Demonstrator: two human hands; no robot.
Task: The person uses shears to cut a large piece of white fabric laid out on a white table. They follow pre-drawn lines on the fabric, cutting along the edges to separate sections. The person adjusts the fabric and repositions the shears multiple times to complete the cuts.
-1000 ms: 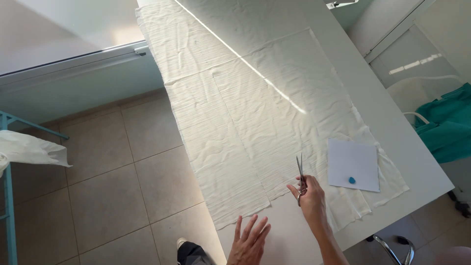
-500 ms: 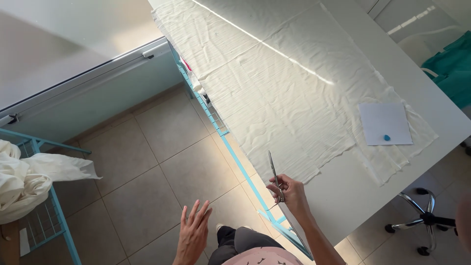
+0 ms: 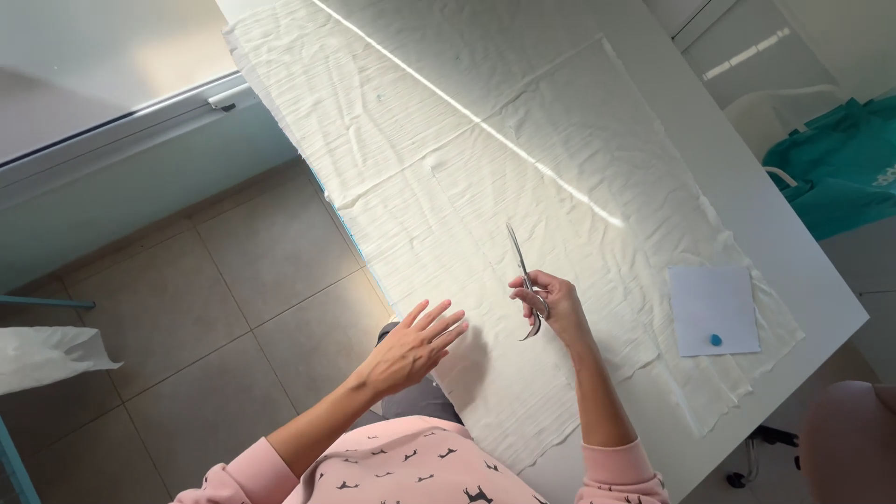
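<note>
- Head view: the right hand (image 3: 553, 313) gripped scissors (image 3: 525, 280), blades pointing to 11 o'clock above the cloth (image 3: 485, 187) on the white counter (image 3: 803, 271).
- The left hand (image 3: 411, 347) hovered at 9 o'clock, fingers (image 3: 439, 322) spread, empty.
- The cloth looked thin, limp and crease-prone; best held flat near its edge.

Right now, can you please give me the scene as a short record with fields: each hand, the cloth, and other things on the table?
right hand: holds scissors with blades closed, tips pointing away from the person, above the cloth
left hand: open, fingers spread, holds nothing, at the near edge of the cloth
cloth: white, wrinkled, spread flat over the white table, hanging over its left edge
paper: white sheet lying on the cloth, right of the scissors
small blue thing: lies on the paper
floor: beige tiles
</note>
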